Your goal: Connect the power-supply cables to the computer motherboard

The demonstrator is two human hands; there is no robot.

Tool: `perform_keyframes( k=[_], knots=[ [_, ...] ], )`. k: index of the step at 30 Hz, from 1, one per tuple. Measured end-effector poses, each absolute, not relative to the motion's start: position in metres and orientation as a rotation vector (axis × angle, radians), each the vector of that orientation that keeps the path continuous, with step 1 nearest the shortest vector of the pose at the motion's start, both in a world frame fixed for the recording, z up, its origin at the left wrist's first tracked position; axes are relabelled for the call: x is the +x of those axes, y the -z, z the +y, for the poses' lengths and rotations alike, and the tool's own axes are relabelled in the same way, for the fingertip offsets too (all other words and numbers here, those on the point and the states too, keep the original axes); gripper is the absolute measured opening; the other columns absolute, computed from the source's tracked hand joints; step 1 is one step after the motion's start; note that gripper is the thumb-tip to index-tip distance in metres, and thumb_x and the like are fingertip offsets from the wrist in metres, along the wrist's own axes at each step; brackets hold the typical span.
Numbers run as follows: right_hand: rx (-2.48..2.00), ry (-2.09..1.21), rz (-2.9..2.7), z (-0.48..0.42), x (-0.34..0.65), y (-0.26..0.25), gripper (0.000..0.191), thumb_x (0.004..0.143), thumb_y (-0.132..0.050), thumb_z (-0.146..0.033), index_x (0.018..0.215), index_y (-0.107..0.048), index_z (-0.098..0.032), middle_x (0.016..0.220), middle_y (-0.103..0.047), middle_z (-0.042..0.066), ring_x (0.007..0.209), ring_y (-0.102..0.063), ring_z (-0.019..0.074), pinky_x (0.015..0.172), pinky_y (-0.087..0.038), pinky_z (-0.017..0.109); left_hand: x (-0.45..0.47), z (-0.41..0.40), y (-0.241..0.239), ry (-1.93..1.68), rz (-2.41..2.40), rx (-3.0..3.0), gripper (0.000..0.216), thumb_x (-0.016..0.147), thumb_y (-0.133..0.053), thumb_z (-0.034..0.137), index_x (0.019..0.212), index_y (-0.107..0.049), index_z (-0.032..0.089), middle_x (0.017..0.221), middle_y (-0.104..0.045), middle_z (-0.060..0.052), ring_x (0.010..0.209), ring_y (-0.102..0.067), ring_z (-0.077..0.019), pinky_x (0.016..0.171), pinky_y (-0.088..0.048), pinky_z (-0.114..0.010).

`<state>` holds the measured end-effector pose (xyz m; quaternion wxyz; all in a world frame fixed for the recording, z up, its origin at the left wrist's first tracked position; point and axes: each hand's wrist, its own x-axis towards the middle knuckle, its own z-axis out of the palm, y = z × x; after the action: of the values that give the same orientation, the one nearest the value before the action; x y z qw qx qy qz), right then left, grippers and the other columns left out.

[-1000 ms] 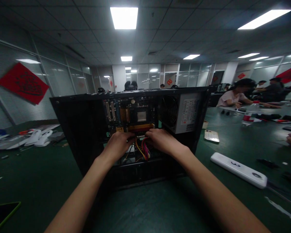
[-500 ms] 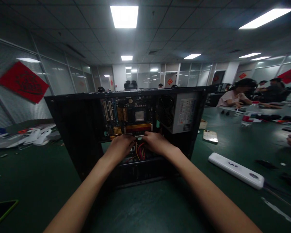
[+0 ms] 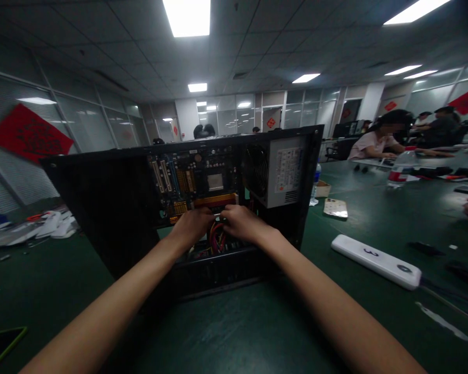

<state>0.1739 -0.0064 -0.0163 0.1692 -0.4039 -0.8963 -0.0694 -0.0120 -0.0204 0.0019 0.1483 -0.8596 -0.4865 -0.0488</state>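
Note:
An open black computer case (image 3: 214,274) stands on the green table, its inside facing me and its frame slanting. My left hand (image 3: 192,227) and my right hand (image 3: 242,222) reach into it side by side, fingers curled over the metal edge just below the motherboard (image 3: 203,156). Their fingertips are hidden behind that edge, and a thin pale strip shows between the hands. Red and yellow cables (image 3: 217,239) hang beneath them. A boxy power supply (image 3: 286,174) with a label and a fan sits at the case's upper right.
Right of the case lie a white power strip (image 3: 374,261), a phone (image 3: 336,208) and a plastic bottle (image 3: 402,169). A co-worker (image 3: 376,145) sits farther back. Papers (image 3: 54,224) are heaped at left; a green-edged dark object (image 3: 2,345) lies in the near left corner.
The case has shifted left in view and tilts more, its left side lower than its right. Both hands have moved slightly left and up with it, keeping their hold.

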Motion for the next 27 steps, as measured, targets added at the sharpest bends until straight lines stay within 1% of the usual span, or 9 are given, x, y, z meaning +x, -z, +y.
perform_keyframes(
  k=[3,7,13,17,20,24,27],
  knots=[
    [-1.146,0.177,-2.554,-0.004,0.173,0.017,0.023,0.088,-0.057,-0.022,0.107,-0.069,-0.014,0.108,-0.066,0.012,0.098,-0.065,0.0226,0.078,-0.046,0.027,-0.010,-0.020,0.001,0.089,-1.377,-2.430,0.032,0.094,-0.050,0.017,0.119,-0.070,0.024,0.114,-0.070,-0.009,0.095,-0.070,-0.0256,0.073,-0.052,-0.030],
    [-1.141,0.154,-2.561,-0.005,0.173,0.016,0.022,0.088,-0.058,-0.020,0.106,-0.069,-0.013,0.109,-0.066,0.013,0.100,-0.065,0.0236,0.079,-0.046,0.028,-0.011,-0.022,0.003,0.126,-1.380,-2.435,0.034,0.095,-0.048,0.014,0.118,-0.070,0.023,0.115,-0.070,-0.009,0.100,-0.069,-0.0241,0.079,-0.052,-0.030],
    [-1.164,0.162,-2.541,-0.012,0.177,0.013,0.021,0.088,-0.058,-0.020,0.105,-0.068,-0.013,0.109,-0.067,0.013,0.098,-0.066,0.0238,0.077,-0.046,0.028,-0.013,-0.022,0.002,0.266,-1.445,-2.449,0.029,0.095,-0.051,0.017,0.112,-0.073,0.024,0.114,-0.072,-0.006,0.101,-0.069,-0.0217,0.086,-0.051,-0.029],
    [-1.157,0.181,-2.549,-0.014,0.177,0.012,0.020,0.089,-0.058,-0.021,0.104,-0.067,-0.013,0.111,-0.066,0.013,0.099,-0.065,0.0249,0.076,-0.046,0.029,-0.013,-0.020,0.001,0.297,-1.493,-2.403,0.024,0.091,-0.058,0.020,0.110,-0.072,0.019,0.109,-0.072,-0.009,0.100,-0.069,-0.0240,0.084,-0.052,-0.030],
    [-1.145,0.180,-2.539,-0.012,0.176,0.015,0.018,0.088,-0.057,-0.020,0.103,-0.065,-0.013,0.111,-0.066,0.013,0.099,-0.065,0.0258,0.075,-0.046,0.030,-0.012,-0.020,0.001,0.269,-1.510,-2.370,0.024,0.092,-0.057,0.024,0.110,-0.072,0.017,0.105,-0.072,-0.010,0.099,-0.069,-0.0258,0.082,-0.052,-0.031],
    [-1.113,0.162,-2.490,-0.007,0.176,0.018,0.025,0.087,-0.057,-0.016,0.112,-0.058,-0.012,0.111,-0.066,0.013,0.102,-0.064,0.0260,0.078,-0.045,0.031,-0.011,-0.020,0.002,0.214,-1.527,-2.353,0.025,0.094,-0.053,0.022,0.110,-0.072,0.018,0.106,-0.072,-0.010,0.098,-0.069,-0.0243,0.083,-0.052,-0.030],
    [-1.114,0.180,-2.486,-0.007,0.175,0.017,0.021,0.088,-0.058,-0.015,0.109,-0.058,-0.012,0.113,-0.064,0.013,0.102,-0.063,0.0253,0.079,-0.044,0.031,-0.012,-0.019,0.003,0.198,-1.521,-2.361,0.027,0.095,-0.051,0.021,0.113,-0.071,0.020,0.111,-0.072,-0.008,0.100,-0.069,-0.0219,0.085,-0.051,-0.028]
  ],
)
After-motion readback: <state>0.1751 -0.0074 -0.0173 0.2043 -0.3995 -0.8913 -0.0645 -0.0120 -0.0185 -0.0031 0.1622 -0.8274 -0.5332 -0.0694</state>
